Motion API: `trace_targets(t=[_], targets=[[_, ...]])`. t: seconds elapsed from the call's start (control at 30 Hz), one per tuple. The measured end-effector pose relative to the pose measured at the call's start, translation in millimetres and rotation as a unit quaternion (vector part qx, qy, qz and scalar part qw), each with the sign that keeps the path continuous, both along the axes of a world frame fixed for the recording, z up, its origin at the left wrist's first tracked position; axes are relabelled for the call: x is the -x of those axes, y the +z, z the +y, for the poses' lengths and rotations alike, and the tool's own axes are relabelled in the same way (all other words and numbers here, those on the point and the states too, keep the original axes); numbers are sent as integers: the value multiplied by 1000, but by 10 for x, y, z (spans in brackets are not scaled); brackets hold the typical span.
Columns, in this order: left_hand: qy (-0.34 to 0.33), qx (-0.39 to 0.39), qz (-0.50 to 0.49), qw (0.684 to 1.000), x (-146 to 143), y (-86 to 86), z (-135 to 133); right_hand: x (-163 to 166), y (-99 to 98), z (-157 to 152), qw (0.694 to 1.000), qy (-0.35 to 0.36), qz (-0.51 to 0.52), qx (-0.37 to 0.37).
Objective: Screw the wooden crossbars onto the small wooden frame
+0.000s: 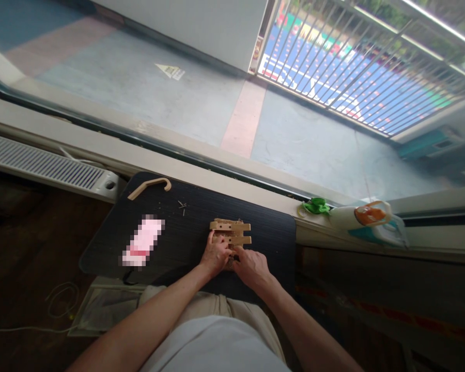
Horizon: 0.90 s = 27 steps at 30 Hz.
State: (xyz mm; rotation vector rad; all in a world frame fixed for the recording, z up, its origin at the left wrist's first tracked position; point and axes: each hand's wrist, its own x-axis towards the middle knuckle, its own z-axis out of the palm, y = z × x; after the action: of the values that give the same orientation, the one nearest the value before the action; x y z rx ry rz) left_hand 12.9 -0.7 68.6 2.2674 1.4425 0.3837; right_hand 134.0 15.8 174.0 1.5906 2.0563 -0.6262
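Observation:
On the dark table lies a rough brown block (228,233) with two pale wooden bars across it. The far wooden bar (238,227) and the near wooden bar (241,240) each show small dark holes. My left hand (215,257) grips the block's left side, one finger reaching up to the far bar and others at the near bar. Close beside it, my right hand (253,266) is closed at the block's near edge, its fingers bent in and nearly touching the left fingers. What the right fingertips pinch is hidden.
On the black table (194,206) rest a hooked wooden piece (151,185), several small metal bits (183,205) and a blurred-out pink item (144,240). Along the window sill are a green bundle (316,205) and a white bottle (344,217) with an orange top. A radiator (50,163) stands left.

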Motion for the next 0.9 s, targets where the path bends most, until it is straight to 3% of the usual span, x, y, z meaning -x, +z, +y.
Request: trace_targets(t=[0.17,0.43,0.7,0.9], targets=[[2,-7,8,1000,-6,-18,-11,-9,86,24,998,58,30,0],[-9,-2,10,1000,14,-16,5,-27,48,-29,1000,3,16,-15],[-36,-19,66,997,103,20,-20,-66,75,-28,997,68,22,-3],[-33,-8,77,996,84,5,1,9,43,-40,999,32,21,-6]])
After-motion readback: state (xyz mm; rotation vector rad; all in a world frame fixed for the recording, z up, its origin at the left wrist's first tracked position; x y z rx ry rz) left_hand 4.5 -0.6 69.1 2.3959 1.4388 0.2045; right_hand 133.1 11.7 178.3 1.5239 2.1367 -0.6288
